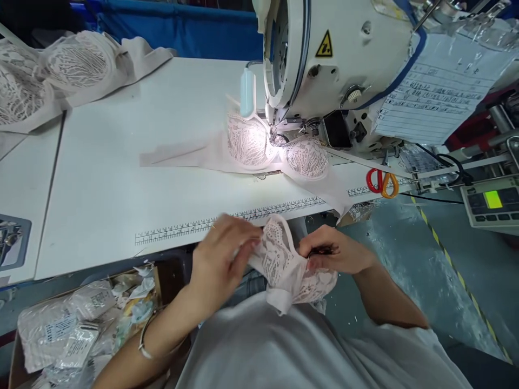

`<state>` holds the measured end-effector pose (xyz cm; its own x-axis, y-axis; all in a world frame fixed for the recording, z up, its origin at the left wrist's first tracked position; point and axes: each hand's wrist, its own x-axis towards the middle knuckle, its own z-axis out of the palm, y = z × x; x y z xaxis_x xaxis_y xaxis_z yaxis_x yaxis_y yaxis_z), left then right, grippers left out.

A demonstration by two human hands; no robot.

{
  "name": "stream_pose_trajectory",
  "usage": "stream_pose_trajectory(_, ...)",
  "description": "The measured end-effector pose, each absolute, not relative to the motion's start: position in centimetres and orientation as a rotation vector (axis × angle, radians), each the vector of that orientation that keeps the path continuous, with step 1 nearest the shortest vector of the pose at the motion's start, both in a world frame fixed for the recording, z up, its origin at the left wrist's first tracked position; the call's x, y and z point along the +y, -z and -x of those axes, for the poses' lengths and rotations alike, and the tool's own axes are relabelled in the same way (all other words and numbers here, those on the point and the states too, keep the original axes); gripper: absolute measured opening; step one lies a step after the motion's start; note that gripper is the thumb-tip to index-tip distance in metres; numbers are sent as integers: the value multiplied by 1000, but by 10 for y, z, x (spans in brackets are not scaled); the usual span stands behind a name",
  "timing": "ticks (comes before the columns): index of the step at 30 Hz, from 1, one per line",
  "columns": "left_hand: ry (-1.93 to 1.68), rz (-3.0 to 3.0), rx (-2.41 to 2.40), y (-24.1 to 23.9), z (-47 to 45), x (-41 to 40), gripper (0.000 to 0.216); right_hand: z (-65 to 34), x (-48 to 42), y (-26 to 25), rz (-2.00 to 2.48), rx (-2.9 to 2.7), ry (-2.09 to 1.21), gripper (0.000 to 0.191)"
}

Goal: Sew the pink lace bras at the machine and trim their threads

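Note:
A pale pink lace bra (279, 259) hangs bunched between my two hands, just in front of the table edge and above my lap. My left hand (221, 259) pinches its left side, thumb and fingers together. On the other side my right hand (338, 251) is closed at the bra's edge near the strap. Something small and dark shows inside the right hand's curled fingers; its kind is not clear. A second lace bra (306, 159) lies under the lit needle of the sewing machine (336, 54), its band spread out to the left, touched by neither hand.
More lace bras (77, 67) are piled at the table's back left. Scissors with red and orange handles (381, 182) lie by the right edge. A printed ruler (231, 219) runs along the table front. Below left stands a box of plastic-wrapped packs (67, 319). A control panel (492, 200) is at right.

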<state>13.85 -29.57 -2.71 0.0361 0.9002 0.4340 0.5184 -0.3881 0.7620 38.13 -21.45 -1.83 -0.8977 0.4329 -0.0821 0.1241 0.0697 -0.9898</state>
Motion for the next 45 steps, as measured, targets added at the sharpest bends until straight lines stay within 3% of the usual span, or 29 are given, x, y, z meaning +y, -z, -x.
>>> stream_pose_trajectory(5, -1183, -2131, 1339, 37, -166, -324, 23, -374, -243, 22, 890, -2078, -1641, 26)
stream_pose_trajectory(10, -1161, -2115, 1456, 46, -175, -319, 9, -361, -262, 36, 869, -2177, -1254, 17)
stream_pose_trajectory(15, -1152, -1925, 1465, 44, -166, -314, 15, -368, -260, 51, 887, -2319, -805, 24)
stream_pose_trajectory(19, -1184, -1655, 1324, 43, -153, -311, 15, -380, -248, 52, 724, -2375, -1186, 21)
stream_pose_trajectory(23, -1222, -1387, 1241, 47, -133, -308, 9, -398, -233, 44, 684, -2187, -1543, 35)
stream_pose_trajectory(31, -1351, -1263, 1392, 60, -126, -315, 7, -410, -226, 39, 883, -2123, -1177, 17)
stream_pose_trajectory(37, -1390, -1329, 1490, 63, -131, -315, 8, -397, -234, 44, 992, -2079, -849, 21)
stream_pose_trajectory(41, -1424, -1284, 1496, 68, -130, -315, 8, -395, -235, 49, 1138, -2085, -835, 4)
stream_pose_trajectory(45, -1431, -1260, 1455, 71, -132, -315, 10, -394, -231, 43, 1228, -2082, -916, 6)
